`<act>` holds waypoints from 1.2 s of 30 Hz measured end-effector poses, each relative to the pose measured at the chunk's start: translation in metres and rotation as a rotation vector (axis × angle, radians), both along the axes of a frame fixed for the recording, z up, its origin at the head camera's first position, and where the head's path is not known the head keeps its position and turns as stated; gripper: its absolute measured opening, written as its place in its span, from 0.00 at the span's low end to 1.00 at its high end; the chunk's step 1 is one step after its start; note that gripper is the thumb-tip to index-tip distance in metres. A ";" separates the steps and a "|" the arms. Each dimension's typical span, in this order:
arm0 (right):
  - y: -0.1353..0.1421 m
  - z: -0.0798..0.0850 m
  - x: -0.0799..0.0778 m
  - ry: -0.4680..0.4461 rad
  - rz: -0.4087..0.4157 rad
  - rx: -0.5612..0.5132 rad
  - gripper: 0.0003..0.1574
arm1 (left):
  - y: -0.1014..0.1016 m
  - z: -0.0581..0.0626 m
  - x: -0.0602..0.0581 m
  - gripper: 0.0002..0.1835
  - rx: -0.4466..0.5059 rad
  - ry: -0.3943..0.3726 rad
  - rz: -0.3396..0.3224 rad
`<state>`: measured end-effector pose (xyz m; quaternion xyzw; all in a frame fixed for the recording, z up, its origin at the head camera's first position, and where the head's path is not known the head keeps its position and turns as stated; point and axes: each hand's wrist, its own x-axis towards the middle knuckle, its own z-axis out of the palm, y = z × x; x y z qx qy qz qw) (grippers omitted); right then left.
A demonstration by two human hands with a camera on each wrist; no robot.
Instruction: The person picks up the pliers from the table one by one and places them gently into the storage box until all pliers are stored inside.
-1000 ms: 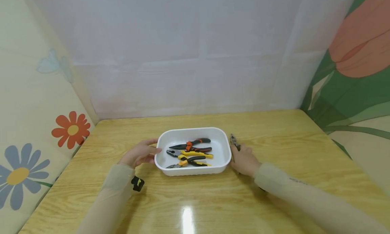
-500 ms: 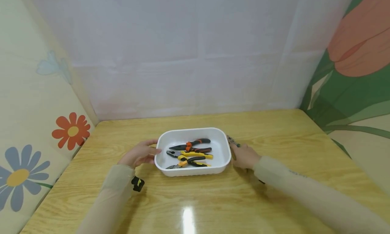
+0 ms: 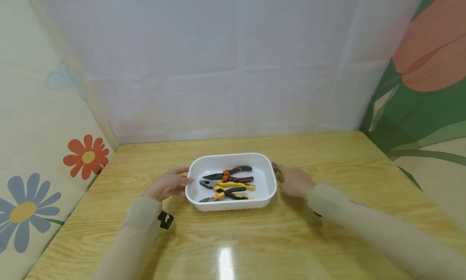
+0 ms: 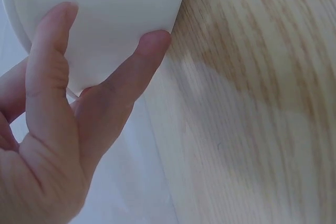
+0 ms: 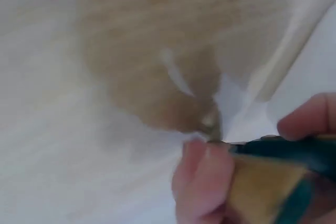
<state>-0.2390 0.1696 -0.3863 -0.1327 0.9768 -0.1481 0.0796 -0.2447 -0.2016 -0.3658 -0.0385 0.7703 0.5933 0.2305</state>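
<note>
A white plastic tray stands on the table, with three pliers lying in it. These are long-nose pliers with orange-and-black handles, combination pliers with yellow-and-black handles and cutting pliers with yellow-and-black handles. At the tray's left end, my left hand holds the rim and outer wall; the left wrist view shows fingers against the white wall. My right hand grips another pair of pliers with green-and-yellow handles just outside the tray's right end. The hand hides most of these pliers.
The wooden table reaches back to a white cloth wall. Flower-painted panels stand on both sides. A black device sits under the left wrist.
My right hand has turned the green-and-yellow pliers, and their head has dropped lower beside the tray's right end. The left hand and the tray have hardly moved.
</note>
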 end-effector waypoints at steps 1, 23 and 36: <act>0.000 0.000 0.001 0.010 0.006 0.002 0.38 | 0.000 0.000 0.000 0.33 0.002 0.000 0.004; 0.018 0.017 0.024 0.401 0.051 0.137 0.33 | -0.002 -0.004 0.000 0.33 0.030 0.024 -0.012; 0.024 0.030 0.034 0.513 0.112 0.184 0.38 | -0.001 -0.002 0.004 0.33 0.059 0.035 -0.025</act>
